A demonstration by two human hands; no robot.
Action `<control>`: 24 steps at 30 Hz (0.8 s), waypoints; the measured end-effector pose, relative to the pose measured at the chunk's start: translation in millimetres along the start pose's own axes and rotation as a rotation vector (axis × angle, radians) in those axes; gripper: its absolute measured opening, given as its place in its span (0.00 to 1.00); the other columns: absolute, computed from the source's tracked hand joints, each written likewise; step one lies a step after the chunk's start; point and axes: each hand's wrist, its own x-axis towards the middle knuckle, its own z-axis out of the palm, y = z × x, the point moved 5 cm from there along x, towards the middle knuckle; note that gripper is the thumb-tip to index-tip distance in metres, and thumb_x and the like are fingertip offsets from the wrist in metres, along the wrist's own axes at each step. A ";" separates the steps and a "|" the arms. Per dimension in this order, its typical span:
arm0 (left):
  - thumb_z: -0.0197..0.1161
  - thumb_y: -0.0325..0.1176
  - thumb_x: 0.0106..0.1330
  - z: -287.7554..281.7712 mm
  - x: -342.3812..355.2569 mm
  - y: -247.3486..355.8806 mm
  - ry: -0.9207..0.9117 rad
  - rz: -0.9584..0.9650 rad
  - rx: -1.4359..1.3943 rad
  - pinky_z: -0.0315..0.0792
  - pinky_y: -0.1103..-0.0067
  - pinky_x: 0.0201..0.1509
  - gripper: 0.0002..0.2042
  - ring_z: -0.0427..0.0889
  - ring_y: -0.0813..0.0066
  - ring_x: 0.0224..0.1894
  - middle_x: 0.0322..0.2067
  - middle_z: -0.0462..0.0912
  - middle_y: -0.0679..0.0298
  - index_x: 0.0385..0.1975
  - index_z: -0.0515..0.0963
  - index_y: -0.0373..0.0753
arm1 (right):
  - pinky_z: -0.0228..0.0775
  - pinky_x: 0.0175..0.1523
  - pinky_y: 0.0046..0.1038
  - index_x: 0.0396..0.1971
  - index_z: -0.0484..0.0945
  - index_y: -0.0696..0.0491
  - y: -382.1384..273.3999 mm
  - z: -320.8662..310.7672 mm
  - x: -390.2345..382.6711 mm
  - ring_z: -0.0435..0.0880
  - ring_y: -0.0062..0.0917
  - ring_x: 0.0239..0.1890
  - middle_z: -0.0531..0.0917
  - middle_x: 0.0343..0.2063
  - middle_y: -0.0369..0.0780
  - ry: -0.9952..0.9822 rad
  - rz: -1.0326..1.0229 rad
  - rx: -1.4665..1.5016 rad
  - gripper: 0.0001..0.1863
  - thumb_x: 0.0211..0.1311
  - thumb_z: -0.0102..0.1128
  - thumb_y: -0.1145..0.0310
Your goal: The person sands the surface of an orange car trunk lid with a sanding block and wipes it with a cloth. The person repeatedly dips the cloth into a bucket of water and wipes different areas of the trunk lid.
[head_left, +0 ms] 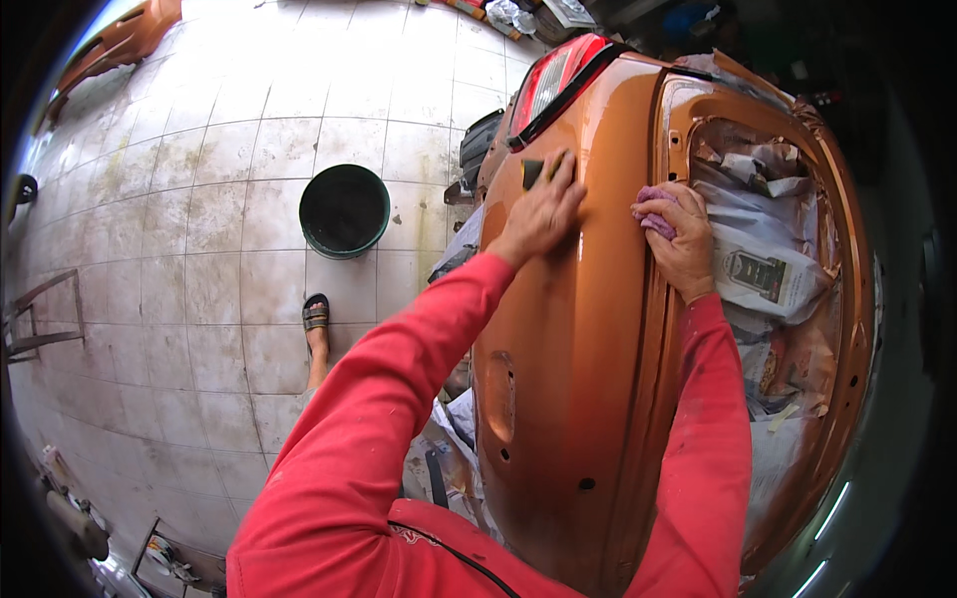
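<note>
An orange car body panel (608, 329) runs lengthwise in front of me, with a red and clear tail light (558, 85) at its far end. My left hand (541, 214) lies on the panel just short of that light. Its fingers hold a small dark pad with a yellow edge (531, 175) against the paint; the hand hides part of it. A crumpled purple cloth (658, 211) is bunched in my right hand (686, 244), closed around it. That hand rests by the seam along the opening to the right.
Newspaper and plastic sheeting (758, 259) fill the opening on the right. A dark green bucket (344, 211) stands on the tiled floor (219, 289) to the left, near my sandaled foot (316, 314). A metal stand (45, 314) is at far left, an orange bumper (115, 50) beyond.
</note>
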 end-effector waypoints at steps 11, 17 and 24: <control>0.48 0.67 0.78 45.8 -184.0 100.3 -0.122 0.000 -0.161 0.55 0.55 0.83 0.49 0.44 0.37 0.84 0.83 0.43 0.40 0.83 0.45 0.31 | 0.74 0.65 0.40 0.38 0.89 0.48 11.6 -7.7 -25.6 0.82 0.40 0.57 0.86 0.48 0.38 -0.022 0.070 -0.003 0.15 0.49 0.74 0.77; 0.47 0.41 0.85 6.6 35.2 3.0 0.048 -0.044 -0.088 0.64 0.54 0.78 0.21 0.57 0.24 0.77 0.78 0.56 0.33 0.69 0.71 0.35 | 0.74 0.64 0.39 0.38 0.89 0.48 2.6 3.0 -5.4 0.82 0.39 0.57 0.86 0.47 0.38 -0.008 -0.012 -0.035 0.15 0.48 0.74 0.77; 0.47 0.67 0.77 59.7 -270.5 95.6 -0.197 0.123 -0.036 0.49 0.54 0.84 0.49 0.43 0.39 0.85 0.83 0.45 0.42 0.83 0.47 0.32 | 0.74 0.65 0.40 0.38 0.89 0.48 9.5 -9.0 -16.6 0.82 0.40 0.57 0.86 0.48 0.38 -0.025 0.043 -0.017 0.15 0.48 0.74 0.78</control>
